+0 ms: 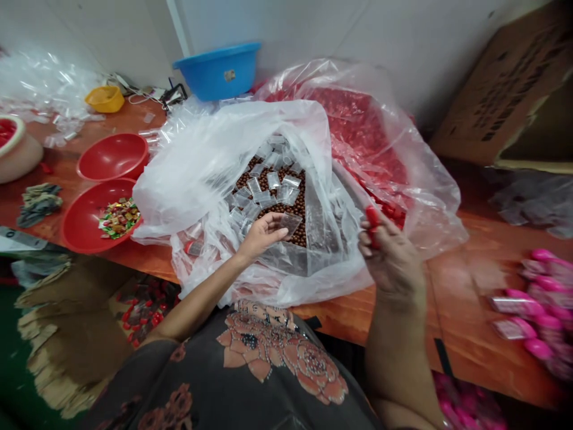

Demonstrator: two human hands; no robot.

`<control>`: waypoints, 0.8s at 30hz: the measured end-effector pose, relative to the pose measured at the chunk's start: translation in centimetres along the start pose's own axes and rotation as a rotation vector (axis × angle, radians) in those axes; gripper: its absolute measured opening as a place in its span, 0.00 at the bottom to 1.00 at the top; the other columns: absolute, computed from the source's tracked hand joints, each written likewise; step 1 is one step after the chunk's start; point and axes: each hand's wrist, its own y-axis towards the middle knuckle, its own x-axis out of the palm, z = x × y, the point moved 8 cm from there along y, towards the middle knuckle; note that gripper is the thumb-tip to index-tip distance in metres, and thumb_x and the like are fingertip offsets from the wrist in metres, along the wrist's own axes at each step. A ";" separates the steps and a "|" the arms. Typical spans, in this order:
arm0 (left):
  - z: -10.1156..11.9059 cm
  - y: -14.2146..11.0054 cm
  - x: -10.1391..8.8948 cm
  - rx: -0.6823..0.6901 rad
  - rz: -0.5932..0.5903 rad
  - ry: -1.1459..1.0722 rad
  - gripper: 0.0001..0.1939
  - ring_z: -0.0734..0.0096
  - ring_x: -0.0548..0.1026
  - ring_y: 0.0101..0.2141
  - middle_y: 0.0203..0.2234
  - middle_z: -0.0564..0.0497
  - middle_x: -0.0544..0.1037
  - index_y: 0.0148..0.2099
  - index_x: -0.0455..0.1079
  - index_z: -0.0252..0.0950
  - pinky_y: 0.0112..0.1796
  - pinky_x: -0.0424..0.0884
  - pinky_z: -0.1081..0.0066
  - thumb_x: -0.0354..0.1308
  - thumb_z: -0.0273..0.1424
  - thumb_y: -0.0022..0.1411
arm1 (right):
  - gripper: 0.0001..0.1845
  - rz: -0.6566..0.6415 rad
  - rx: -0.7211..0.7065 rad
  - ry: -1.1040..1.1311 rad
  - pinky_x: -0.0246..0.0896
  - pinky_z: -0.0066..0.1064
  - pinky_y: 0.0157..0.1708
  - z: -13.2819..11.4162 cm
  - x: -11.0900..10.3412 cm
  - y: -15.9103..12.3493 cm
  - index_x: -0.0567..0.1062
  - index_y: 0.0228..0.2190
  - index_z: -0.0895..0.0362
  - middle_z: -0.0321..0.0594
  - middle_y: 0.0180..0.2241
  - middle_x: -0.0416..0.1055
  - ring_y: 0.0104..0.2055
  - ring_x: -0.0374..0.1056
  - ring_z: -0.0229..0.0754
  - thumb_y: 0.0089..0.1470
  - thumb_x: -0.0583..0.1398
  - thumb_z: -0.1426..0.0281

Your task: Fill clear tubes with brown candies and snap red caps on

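My left hand point(262, 236) pinches a small clear plastic container point(292, 223) over the opening of a white plastic bag point(192, 161). Inside that bag lie many small brown balls point(301, 197), with several clear containers point(273, 179) scattered on top of them. Off to the right, my right hand point(391, 254) is closed on red plastic caps point(372, 218); motion blur hides how many it holds. Just beyond it sits a clear bag point(358, 125) filled with red pieces.
Two red bowls point(114, 156) stand on the left, the nearer one with wrapped sweets point(120, 218). A blue basin point(219, 71) rests against the wall. Pink-capped containers point(544, 298) lie at the right. Below the table's left edge is a cardboard box point(67, 334) with red-capped containers.
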 end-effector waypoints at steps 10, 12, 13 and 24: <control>-0.3 -0.9 0.6 -0.077 -0.069 -0.125 0.24 0.66 0.76 0.43 0.47 0.43 0.77 0.51 0.73 0.34 0.47 0.73 0.64 0.68 0.31 0.51 | 0.33 -0.208 -0.053 -0.094 0.67 0.29 0.29 2.8 8.3 -0.4 0.64 0.59 0.40 0.36 0.47 0.73 0.35 0.68 0.35 0.52 0.62 0.60; -0.3 -1.2 0.7 -0.104 -0.081 -0.119 0.23 0.65 0.76 0.44 0.49 0.43 0.77 0.52 0.74 0.35 0.46 0.73 0.65 0.68 0.31 0.52 | 0.34 -0.232 -0.103 -0.149 0.67 0.30 0.27 2.4 8.7 -0.3 0.60 0.61 0.39 0.36 0.48 0.72 0.33 0.68 0.35 0.54 0.61 0.60; -0.3 -1.3 0.7 -0.112 -0.090 -0.111 0.23 0.65 0.76 0.45 0.50 0.43 0.77 0.52 0.74 0.35 0.46 0.73 0.66 0.67 0.31 0.52 | 0.34 -0.251 -0.126 -0.179 0.68 0.31 0.28 2.2 9.0 -0.3 0.59 0.61 0.39 0.36 0.50 0.72 0.32 0.67 0.34 0.54 0.60 0.59; 0.0 -2.0 0.1 -0.067 -0.098 0.066 0.22 0.66 0.76 0.44 0.48 0.43 0.78 0.52 0.74 0.33 0.42 0.73 0.69 0.65 0.33 0.55 | 0.32 -0.324 -0.117 -0.012 0.65 0.42 0.58 2.8 10.0 0.3 0.70 0.53 0.41 0.32 0.49 0.74 0.53 0.70 0.40 0.46 0.69 0.66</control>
